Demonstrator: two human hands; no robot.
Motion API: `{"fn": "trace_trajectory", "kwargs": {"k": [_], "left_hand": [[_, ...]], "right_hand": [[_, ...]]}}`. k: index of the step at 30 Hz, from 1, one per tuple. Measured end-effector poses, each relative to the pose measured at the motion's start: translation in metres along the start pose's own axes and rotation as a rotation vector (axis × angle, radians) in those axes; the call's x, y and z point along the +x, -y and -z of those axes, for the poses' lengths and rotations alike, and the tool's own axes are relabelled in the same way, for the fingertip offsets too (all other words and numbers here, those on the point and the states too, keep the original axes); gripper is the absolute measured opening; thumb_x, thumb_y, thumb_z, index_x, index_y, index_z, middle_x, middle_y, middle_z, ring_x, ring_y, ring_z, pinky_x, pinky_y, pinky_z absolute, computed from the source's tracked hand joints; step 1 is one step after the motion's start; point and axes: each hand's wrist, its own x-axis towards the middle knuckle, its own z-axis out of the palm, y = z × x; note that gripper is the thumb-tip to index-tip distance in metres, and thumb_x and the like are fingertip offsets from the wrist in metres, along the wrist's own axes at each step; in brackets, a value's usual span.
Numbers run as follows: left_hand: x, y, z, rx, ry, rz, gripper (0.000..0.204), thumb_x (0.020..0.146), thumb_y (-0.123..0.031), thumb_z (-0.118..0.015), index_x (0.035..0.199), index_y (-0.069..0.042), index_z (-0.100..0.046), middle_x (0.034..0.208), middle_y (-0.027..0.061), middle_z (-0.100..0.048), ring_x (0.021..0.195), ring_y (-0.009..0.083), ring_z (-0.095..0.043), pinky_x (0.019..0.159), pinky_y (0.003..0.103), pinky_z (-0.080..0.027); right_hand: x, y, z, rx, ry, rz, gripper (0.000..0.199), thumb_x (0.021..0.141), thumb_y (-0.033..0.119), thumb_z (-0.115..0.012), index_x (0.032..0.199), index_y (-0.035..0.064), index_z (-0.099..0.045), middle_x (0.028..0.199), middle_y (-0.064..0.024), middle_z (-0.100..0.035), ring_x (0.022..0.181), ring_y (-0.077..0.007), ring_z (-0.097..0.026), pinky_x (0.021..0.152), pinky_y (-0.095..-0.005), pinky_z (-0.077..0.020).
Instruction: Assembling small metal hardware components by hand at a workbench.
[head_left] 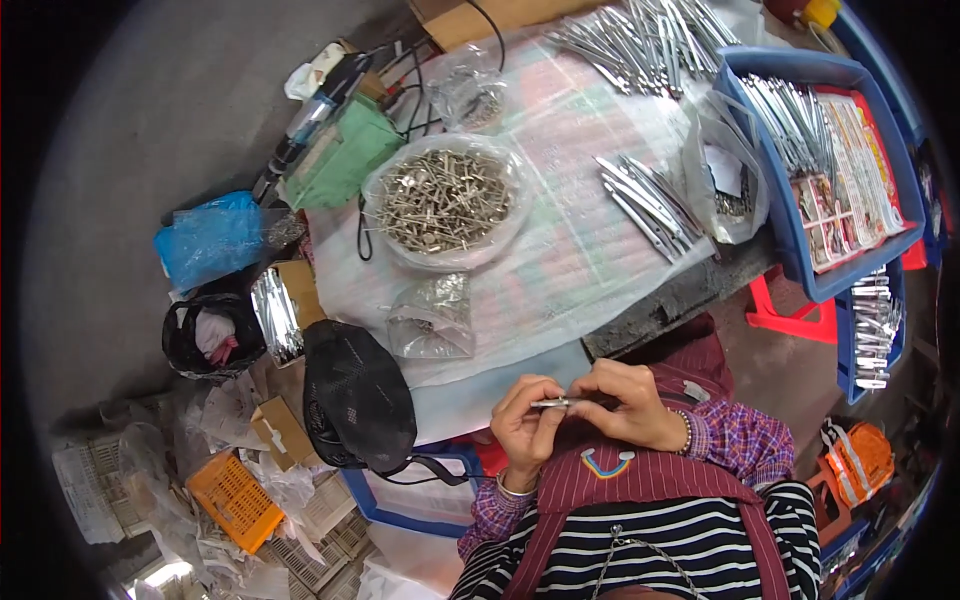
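Observation:
In front of my apron, my left hand [522, 422] and my right hand [627, 402] are close together. A small, slim, silvery metal piece [553, 403] lies between them, pinched by the fingers of both. My fingers cover much of it, so its exact kind cannot be made out. On the covered table [560, 130] ahead sits a round tub lined with clear plastic, heaped with small metal pins [445, 200]. To its right lies a short row of long, slim metal parts [655, 205]. A small clear bag [435, 318] rests between the tub and me.
A blue tray [745, 60] at the right holds metal parts and printed packs. More metal parts [660, 40] pile at the far edge. A black bag [355, 395] hangs left of my hands. An orange crate [235, 500] and a red stool [795, 318] stand lower down.

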Motion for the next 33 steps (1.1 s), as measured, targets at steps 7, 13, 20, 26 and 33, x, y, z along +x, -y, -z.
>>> {"fn": "trace_trajectory", "kwargs": {"k": [7,13,20,26,33], "left_hand": [[0.006,-0.004,0.009,-0.164,0.027,-0.03,0.011,0.075,-0.004,-0.059,0.08,0.005,-0.055,0.082,0.0132,-0.056,0.076,0.0198,-0.055,0.072,0.029,-0.044],[0.007,-0.005,0.022,-0.598,0.025,0.149,0.017,0.08,-0.01,-0.057,0.09,0.003,-0.051,0.074,0.0178,-0.059,0.075,0.0287,-0.06,0.077,0.041,-0.048],[0.002,0.006,0.032,-0.697,-0.007,0.124,0.018,0.08,-0.009,-0.056,0.091,0.004,-0.051,0.071,0.0176,-0.058,0.068,0.0274,-0.058,0.071,0.041,-0.048],[0.001,0.018,0.039,-0.673,0.03,0.147,0.021,0.082,-0.012,-0.059,0.093,0.005,-0.052,0.073,0.0184,-0.06,0.071,0.0284,-0.06,0.073,0.042,-0.048],[0.004,0.025,0.043,-0.668,0.013,0.171,0.023,0.082,-0.013,-0.06,0.095,0.005,-0.053,0.075,0.0183,-0.06,0.073,0.029,-0.06,0.074,0.042,-0.048]], "right_hand": [[0.015,0.004,0.007,0.068,0.134,0.027,0.021,0.071,0.011,-0.073,0.086,0.0009,-0.064,0.072,-0.0105,-0.058,0.065,-0.0251,-0.06,0.057,-0.0312,-0.0458],[0.089,0.013,0.03,-0.447,0.141,0.13,0.021,0.073,0.002,-0.065,0.093,0.0011,-0.06,0.083,-0.0141,-0.06,0.071,-0.0315,-0.06,0.062,-0.0363,-0.0465],[0.204,-0.027,0.022,-0.733,-0.13,0.183,0.036,0.073,0.014,-0.07,0.104,-0.0013,-0.059,0.093,-0.0165,-0.061,0.087,-0.0353,-0.059,0.074,-0.0389,-0.0469],[0.227,-0.036,0.007,-0.354,-0.062,-0.087,0.048,0.071,0.008,-0.071,0.115,-0.0045,-0.056,0.1,-0.0153,-0.064,0.086,-0.0218,-0.061,0.077,-0.0309,-0.0482],[0.232,-0.038,0.004,0.042,0.068,-0.08,0.045,0.074,-0.004,-0.064,0.117,0.0011,-0.055,0.105,-0.0066,-0.059,0.086,-0.0127,-0.058,0.076,-0.0245,-0.0483]]}}
